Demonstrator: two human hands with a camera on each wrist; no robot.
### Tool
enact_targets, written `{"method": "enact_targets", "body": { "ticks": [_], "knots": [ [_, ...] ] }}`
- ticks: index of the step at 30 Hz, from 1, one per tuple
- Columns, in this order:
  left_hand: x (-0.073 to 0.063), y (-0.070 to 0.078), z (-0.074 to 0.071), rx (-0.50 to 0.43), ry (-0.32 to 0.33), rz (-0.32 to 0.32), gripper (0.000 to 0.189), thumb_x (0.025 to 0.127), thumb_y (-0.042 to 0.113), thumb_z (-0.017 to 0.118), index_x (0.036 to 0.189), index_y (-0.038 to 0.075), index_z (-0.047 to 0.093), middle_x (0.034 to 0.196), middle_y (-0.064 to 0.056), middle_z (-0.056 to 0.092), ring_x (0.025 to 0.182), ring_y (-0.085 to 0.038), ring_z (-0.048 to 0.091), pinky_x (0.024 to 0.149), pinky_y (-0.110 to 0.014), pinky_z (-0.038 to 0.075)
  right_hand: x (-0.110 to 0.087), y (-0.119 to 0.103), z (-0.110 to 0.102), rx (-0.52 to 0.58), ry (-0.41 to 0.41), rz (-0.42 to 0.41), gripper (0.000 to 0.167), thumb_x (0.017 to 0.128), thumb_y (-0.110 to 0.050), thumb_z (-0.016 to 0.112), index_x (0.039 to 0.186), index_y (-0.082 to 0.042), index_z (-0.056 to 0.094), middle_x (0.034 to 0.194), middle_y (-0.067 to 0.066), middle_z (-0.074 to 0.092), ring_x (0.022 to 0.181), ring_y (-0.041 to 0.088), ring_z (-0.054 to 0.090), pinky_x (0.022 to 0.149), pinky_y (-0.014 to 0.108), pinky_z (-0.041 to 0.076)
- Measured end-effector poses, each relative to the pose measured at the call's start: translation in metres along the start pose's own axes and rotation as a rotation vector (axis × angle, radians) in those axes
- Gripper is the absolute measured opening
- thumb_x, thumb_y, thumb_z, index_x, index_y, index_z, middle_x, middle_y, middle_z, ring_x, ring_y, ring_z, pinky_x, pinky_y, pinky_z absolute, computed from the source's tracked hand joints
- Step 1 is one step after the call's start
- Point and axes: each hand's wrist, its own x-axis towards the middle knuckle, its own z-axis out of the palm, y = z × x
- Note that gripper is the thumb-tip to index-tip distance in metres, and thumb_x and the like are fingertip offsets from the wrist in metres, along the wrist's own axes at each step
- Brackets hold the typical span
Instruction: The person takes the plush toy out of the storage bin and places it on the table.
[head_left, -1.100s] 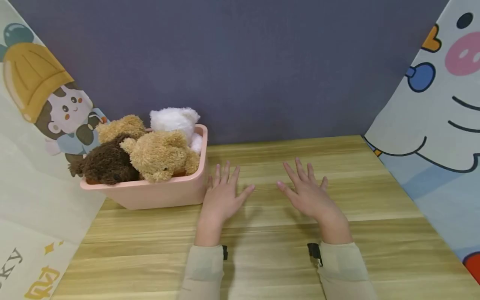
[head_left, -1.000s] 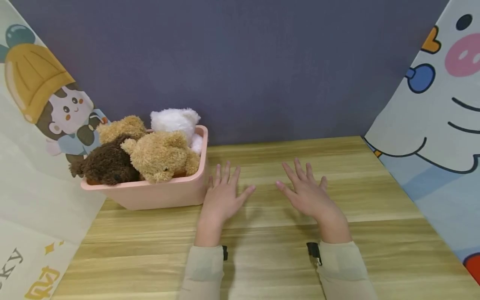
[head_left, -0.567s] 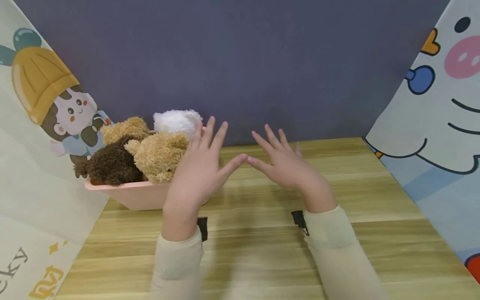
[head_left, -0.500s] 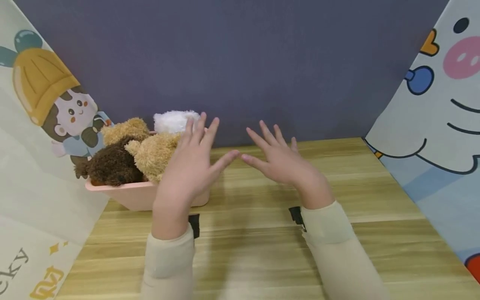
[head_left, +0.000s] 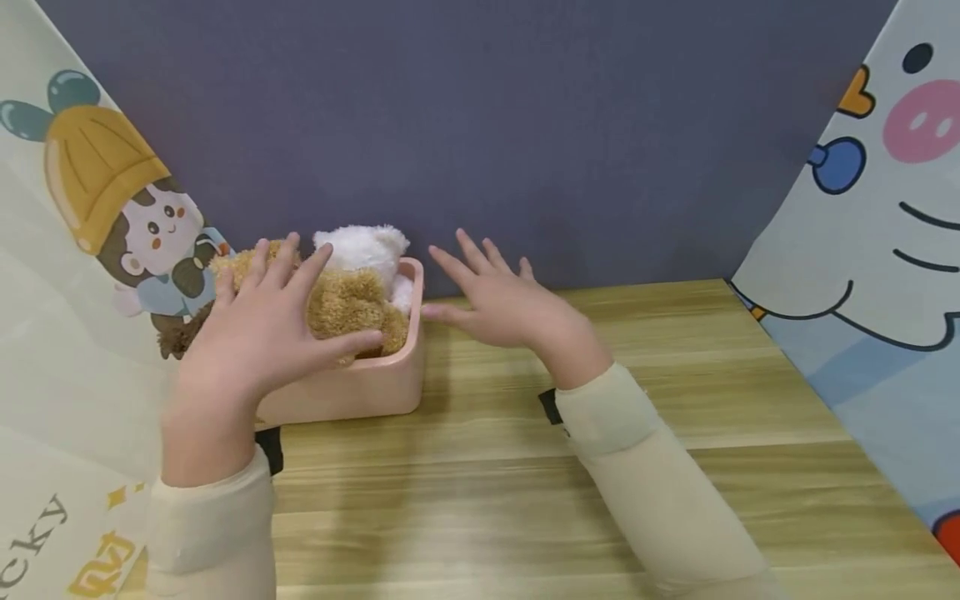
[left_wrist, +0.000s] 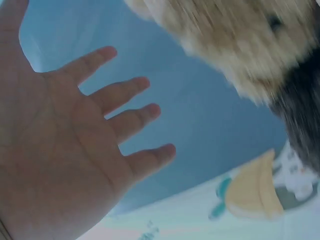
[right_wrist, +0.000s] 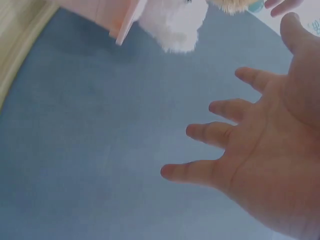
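Note:
A pink bin (head_left: 360, 390) full of plush toys stands at the back left of the table in the head view. In it show a white plush toy (head_left: 360, 248), a light brown teddy bear (head_left: 348, 304) and another tan plush toy (head_left: 242, 262) behind; a dark brown plush toy (head_left: 180, 337) is mostly covered by my hand. My left hand (head_left: 258, 337), fingers spread, overlaps the bin's left and front part and holds nothing. Just off the bin's right end is my right hand (head_left: 502, 300), fingers also spread, with nothing in it.
A wood-grain table (head_left: 487, 500) spreads under both arms. Behind it rises a dark blue-grey wall (head_left: 525, 125). Printed panels flank it: a cartoon child in a yellow hat (head_left: 105, 175) on the left, a white pig-nosed figure (head_left: 922, 217) on the right.
Both hands have risen from low over the table and moved left. The left hand has gone across to the bin's front left, the right hand close to its right end.

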Motion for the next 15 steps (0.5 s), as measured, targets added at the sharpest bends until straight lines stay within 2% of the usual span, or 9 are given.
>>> {"method": "enact_targets", "body": {
  "ticks": [5, 9, 12, 15],
  "knots": [
    [-0.011, -0.042, -0.005, -0.047, 0.0, -0.066, 0.128, 0.084, 0.088, 0.063, 0.173, 0.018, 0.005, 0.176, -0.03, -0.004, 0.159, -0.061, -0.006, 0.118, -0.087, -0.004, 0.016, -0.016, 0.005, 0.068, -0.042, -0.114, 0.088, 0.099, -0.081, 0.043, 0.165, -0.054, -0.01, 0.177, -0.005, -0.024, 0.167, 0.035, -0.007, 0.13, 0.073, 0.003],
    [-0.022, -0.076, -0.001, -0.081, 0.023, -0.123, 0.127, 0.087, 0.081, 0.067, 0.173, 0.016, -0.001, 0.174, -0.035, -0.007, 0.157, -0.063, -0.007, 0.116, -0.088, -0.004, 0.028, -0.028, 0.008, 0.092, -0.069, -0.209, 0.09, 0.101, -0.077, 0.046, 0.167, -0.051, -0.009, 0.179, -0.002, -0.02, 0.167, 0.037, -0.003, 0.131, 0.071, 0.008],
    [-0.032, -0.099, 0.006, -0.113, 0.032, -0.173, 0.125, 0.092, 0.075, 0.066, 0.171, 0.009, -0.005, 0.171, -0.038, -0.01, 0.156, -0.065, -0.007, 0.115, -0.088, 0.004, 0.037, -0.038, 0.009, 0.074, -0.06, -0.254, 0.09, 0.102, -0.074, 0.047, 0.169, -0.047, -0.007, 0.18, 0.001, -0.016, 0.168, 0.036, 0.002, 0.132, 0.066, 0.017],
    [-0.042, -0.122, 0.017, -0.172, 0.007, -0.234, 0.125, 0.096, 0.072, 0.063, 0.168, 0.003, -0.012, 0.167, -0.043, -0.016, 0.153, -0.069, -0.006, 0.112, -0.089, 0.014, 0.045, -0.049, 0.011, 0.045, -0.042, -0.282, 0.089, 0.103, -0.071, 0.048, 0.17, -0.045, -0.005, 0.181, 0.004, -0.012, 0.168, 0.036, 0.008, 0.132, 0.061, 0.024]
  ]
}}
